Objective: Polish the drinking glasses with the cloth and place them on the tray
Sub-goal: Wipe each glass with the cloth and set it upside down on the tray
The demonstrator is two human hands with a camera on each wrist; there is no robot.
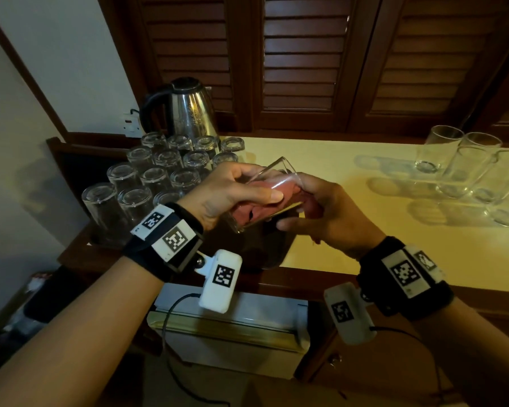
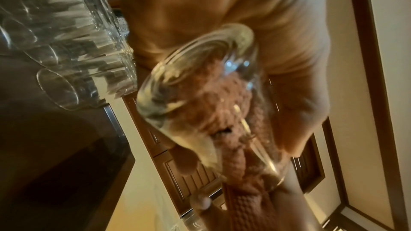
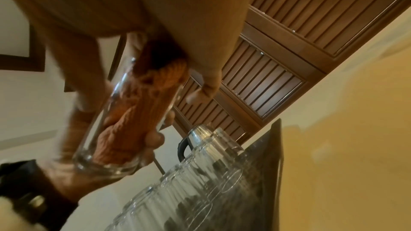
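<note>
Polishing is in hand: the left hand (image 1: 227, 189) grips the glass (image 1: 269, 198), right hand (image 1: 332, 212) fingers pinching the cloth (image 1: 256, 211) inside; next, withdraw it and set the glass on the tray (image 1: 71, 160)

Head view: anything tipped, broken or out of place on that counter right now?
Nothing stands out. The glasses on the tray stand upside down in neat rows, and the upright glasses to the right sit together on the counter. The left hand holds a glass with the cloth inside.
</note>
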